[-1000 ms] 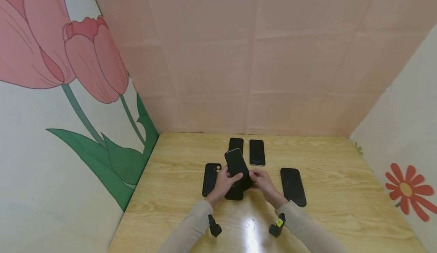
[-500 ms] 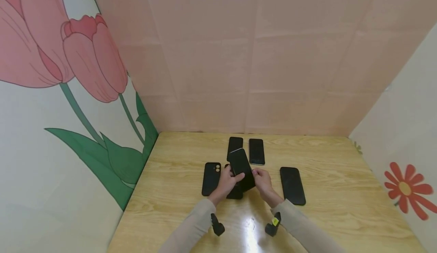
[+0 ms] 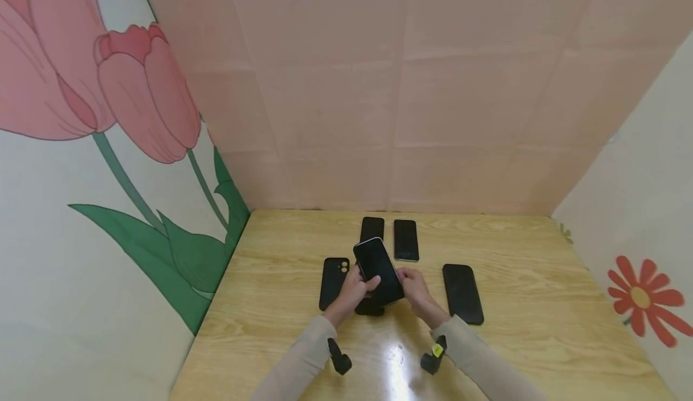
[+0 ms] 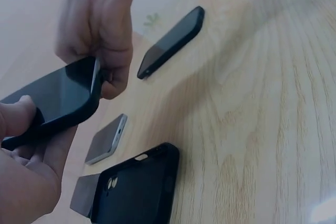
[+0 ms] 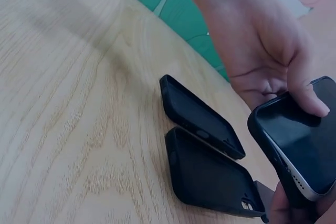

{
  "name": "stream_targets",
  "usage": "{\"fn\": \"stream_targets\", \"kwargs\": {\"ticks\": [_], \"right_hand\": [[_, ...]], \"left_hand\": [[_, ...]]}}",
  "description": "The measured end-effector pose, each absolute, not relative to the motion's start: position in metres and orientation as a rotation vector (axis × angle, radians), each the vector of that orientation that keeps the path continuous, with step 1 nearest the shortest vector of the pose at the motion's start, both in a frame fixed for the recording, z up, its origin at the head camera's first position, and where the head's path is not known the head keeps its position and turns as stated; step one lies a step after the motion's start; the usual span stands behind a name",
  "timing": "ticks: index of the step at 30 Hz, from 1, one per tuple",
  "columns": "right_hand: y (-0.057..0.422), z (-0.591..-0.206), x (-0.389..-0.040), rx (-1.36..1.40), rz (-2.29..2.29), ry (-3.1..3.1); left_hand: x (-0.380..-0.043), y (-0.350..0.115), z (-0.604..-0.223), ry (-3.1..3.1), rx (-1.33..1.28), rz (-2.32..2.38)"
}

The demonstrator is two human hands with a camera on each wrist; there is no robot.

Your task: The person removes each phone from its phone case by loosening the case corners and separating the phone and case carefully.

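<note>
My left hand (image 3: 352,287) grips a phone (image 3: 376,266) screen up, its thumb lying on the glass. A black phone case (image 5: 265,137) wraps most of that phone. At one end, in the right wrist view, the phone's silver edge with speaker holes stands proud of the case rim. My right hand (image 3: 415,287) pinches the case at this lower right corner, fingers curled; in the left wrist view the right hand (image 4: 100,30) hides part of the corner. Under the held phone lies an empty black case (image 3: 370,309), partly covered from the head view.
A second empty black case (image 3: 334,284) with camera holes lies to the left on the wooden table (image 3: 541,281). Two phones, one (image 3: 372,228) partly hidden and one (image 3: 406,240) silver-edged, lie at the back. Another dark phone (image 3: 463,294) lies on the right.
The held phone tilted away and right half a second ago, then swung back left with its screen facing up more. My right hand has stayed at the corner, slightly lower than a second ago.
</note>
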State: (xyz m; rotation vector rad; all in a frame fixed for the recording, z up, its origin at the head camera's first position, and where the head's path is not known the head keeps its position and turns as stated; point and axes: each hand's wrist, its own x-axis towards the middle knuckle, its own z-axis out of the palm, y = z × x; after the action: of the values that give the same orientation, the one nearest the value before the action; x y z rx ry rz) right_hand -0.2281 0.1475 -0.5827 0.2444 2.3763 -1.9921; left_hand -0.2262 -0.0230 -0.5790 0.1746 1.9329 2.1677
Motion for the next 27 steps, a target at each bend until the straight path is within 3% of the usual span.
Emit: {"fn": "stream_targets", "kwargs": {"ticks": [19, 27], "right_hand": [[0.164, -0.578, -0.235, 0.055, -1.834, 2.131], [0.159, -0.575, -0.234, 0.121, -1.842, 2.275]], "left_hand": [[-0.229, -0.027, -0.580, 1.868, 0.132, 2.224], [-0.227, -0.028, -0.584, 1.916, 0.068, 2.220]]}}
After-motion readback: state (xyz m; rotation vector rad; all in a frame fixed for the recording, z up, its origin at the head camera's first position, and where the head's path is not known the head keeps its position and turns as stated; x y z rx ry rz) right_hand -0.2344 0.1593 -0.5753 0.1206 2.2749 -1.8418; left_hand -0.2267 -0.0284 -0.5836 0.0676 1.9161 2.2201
